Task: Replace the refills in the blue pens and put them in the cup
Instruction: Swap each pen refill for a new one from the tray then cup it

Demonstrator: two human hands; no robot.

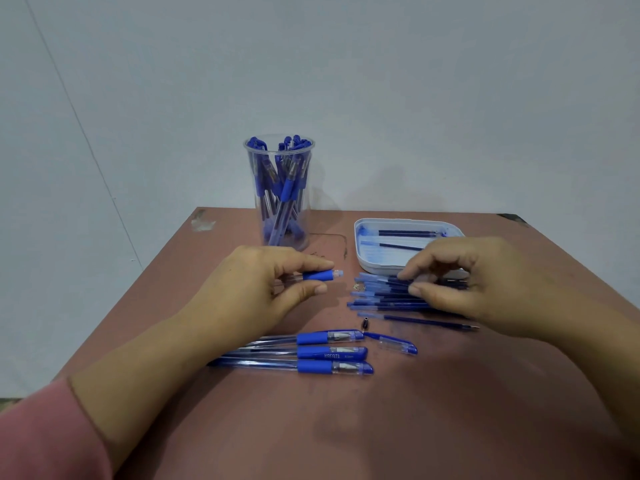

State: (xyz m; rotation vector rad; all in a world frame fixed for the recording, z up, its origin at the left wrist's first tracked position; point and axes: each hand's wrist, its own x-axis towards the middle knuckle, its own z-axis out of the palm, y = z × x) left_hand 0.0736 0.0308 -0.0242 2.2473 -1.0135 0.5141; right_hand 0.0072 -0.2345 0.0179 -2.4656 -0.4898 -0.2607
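Gripping an open pen barrel [322, 275] at 9 o'clock with the left hand [252, 289], the person pinches the refill pile [381, 297] at 3 o'clock with the right hand [460, 282], likely needing 1 refill threaded in before the cup [252, 188] at 12 o'clock.

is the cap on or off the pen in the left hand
Off: the pen in the left hand ends in a bare blue grip; a loose cap lies nearby.

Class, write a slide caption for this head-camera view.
Left hand holds a pen barrel; right hand touches the loose refills.
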